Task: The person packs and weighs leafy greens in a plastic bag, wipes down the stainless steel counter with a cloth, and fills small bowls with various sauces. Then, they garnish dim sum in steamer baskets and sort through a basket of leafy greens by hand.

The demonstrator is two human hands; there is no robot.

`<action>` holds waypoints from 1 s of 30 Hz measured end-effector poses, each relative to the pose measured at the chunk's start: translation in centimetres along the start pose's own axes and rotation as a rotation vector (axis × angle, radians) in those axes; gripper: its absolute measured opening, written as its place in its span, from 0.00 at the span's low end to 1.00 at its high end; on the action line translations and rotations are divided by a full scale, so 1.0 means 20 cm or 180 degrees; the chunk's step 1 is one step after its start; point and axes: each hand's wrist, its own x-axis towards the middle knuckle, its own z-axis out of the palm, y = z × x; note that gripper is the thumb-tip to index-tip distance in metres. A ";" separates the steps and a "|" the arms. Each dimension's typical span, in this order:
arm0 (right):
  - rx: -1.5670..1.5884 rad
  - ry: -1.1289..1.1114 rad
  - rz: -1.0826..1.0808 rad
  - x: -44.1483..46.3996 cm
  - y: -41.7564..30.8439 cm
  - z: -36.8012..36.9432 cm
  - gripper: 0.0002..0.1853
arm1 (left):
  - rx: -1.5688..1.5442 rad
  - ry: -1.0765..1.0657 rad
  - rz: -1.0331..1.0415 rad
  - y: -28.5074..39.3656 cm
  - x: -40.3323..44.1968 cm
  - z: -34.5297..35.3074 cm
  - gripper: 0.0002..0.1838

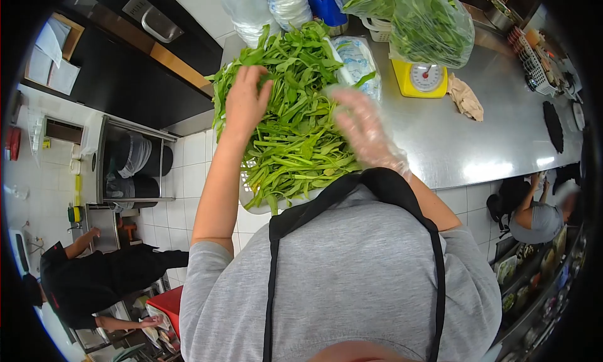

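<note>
A big heap of long-stemmed leafy greens (295, 117) fills a white perforated tray (246, 185) in front of my body. My bare left hand (248, 101) rests at the left side of the heap, its fingers spread and slightly curved over the leaves. On the right side is my right hand (366, 126) in a clear plastic glove, a little blurred, with its fingers apart by the edge of the greens. Neither hand shows anything gripped. The stems point towards me in the lower part of the heap; most leaves lie at the far end.
A yellow dial scale (419, 79) bears a clear bag of greens (433, 29) on the steel table (490, 136). Beside it lies a crumpled brown cloth (465, 98). Plastic bag rolls (248, 10) stand behind the heap. Co-workers are at the far left (113, 268) and right (537, 220).
</note>
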 end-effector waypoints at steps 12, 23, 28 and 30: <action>0.0523 0.0977 0.0384 0.02 0.17 -0.04 0.14 | 0.0256 -0.1525 0.0607 0.29 -0.17 0.36 0.14; -0.2539 -0.0342 -0.1010 0.22 0.12 -0.20 0.07 | -0.1673 -0.1349 0.0074 0.28 -0.10 -0.03 0.11; -0.2461 -0.0379 -0.0884 0.21 0.07 -0.21 0.06 | -0.3119 -0.1533 -0.0818 0.25 -0.17 0.03 0.12; -0.2440 -0.0374 -0.0858 0.21 0.06 -0.20 0.06 | -0.3378 -0.1379 -0.0826 0.29 -0.17 0.04 0.12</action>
